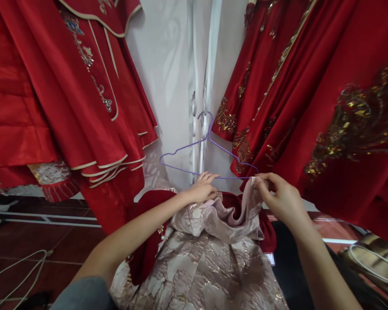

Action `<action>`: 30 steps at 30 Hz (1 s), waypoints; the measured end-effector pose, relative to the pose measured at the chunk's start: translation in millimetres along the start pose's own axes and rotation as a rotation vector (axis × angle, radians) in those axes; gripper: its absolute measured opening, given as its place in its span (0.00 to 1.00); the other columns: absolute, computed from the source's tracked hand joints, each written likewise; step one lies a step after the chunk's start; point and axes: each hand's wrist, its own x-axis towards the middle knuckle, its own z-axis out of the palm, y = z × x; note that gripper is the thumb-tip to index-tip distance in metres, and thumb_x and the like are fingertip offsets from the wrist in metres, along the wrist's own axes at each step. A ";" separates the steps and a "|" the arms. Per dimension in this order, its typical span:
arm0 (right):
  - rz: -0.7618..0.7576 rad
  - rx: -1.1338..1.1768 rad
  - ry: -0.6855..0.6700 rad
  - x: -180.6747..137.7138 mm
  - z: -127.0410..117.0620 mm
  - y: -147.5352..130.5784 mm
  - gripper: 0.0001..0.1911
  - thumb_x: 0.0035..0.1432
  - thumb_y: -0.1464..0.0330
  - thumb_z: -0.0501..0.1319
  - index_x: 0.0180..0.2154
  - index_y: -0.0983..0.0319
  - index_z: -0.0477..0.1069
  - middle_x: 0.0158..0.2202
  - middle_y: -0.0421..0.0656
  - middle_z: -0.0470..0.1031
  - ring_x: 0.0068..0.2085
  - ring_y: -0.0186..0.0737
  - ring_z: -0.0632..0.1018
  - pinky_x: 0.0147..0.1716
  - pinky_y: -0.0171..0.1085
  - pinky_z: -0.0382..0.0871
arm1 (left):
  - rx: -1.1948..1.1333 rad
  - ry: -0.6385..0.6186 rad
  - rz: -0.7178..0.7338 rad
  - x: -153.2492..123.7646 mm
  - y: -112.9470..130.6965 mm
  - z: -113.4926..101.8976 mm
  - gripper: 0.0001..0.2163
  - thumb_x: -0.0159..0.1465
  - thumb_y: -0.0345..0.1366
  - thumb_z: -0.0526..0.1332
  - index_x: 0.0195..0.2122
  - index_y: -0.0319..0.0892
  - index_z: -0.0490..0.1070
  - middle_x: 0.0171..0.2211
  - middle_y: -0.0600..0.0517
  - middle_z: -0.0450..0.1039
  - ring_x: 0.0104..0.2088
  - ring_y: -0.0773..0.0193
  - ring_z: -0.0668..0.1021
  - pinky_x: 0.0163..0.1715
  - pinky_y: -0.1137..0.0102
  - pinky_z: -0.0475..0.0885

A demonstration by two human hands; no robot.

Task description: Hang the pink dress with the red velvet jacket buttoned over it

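A pale pink-gold brocade garment [210, 262] with dark red velvet parts [147, 219] spreads out below my hands. My left hand [203, 188] is closed on the garment's upper edge, near its middle; some fingertips are hidden in the folds. With thumb and fingers, my right hand [283, 196] pinches the raised right end of that edge, showing the pink lining [236, 215]. Just behind both hands is a thin purple wire hanger [185, 148], hooked on a white upright. Its right end meets the cloth at my right fingers.
Red embroidered garments hang at the left [84, 86] and right [326, 107]. Between them stand white metal uprights [210, 56] before a pale wall. A white cable [29, 275] lies on the dark tiled floor at the lower left. A brown bundle [375, 258] sits at the lower right.
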 end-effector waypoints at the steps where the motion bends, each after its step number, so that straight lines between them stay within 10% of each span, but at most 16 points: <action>1: 0.013 -0.002 0.067 2.6 0.4 6.1 0.13 0.59 0.60 0.53 0.39 0.59 0.71 0.41 0.46 0.79 0.40 0.45 0.79 0.40 0.39 0.69 | -0.054 0.010 -0.002 -5.4 -1.8 -0.2 0.13 0.65 0.44 0.57 0.39 0.45 0.78 0.64 0.47 0.57 0.63 0.52 0.60 0.64 0.51 0.46; 16: 0.163 -0.208 0.127 5.6 -20.1 63.6 0.10 0.56 0.63 0.54 0.34 0.60 0.70 0.45 0.52 0.77 0.49 0.53 0.76 0.49 0.43 0.67 | -0.350 -0.062 0.022 -23.4 6.3 -33.4 0.15 0.68 0.45 0.52 0.38 0.47 0.76 0.60 0.51 0.64 0.60 0.60 0.65 0.62 0.56 0.50; 30: -0.028 -0.241 0.117 42.1 -17.9 31.0 0.09 0.57 0.66 0.57 0.34 0.63 0.73 0.39 0.51 0.77 0.39 0.45 0.77 0.40 0.38 0.66 | -0.408 -0.147 0.029 -24.0 11.4 -43.6 0.17 0.68 0.48 0.50 0.37 0.46 0.76 0.66 0.50 0.53 0.66 0.57 0.55 0.64 0.52 0.47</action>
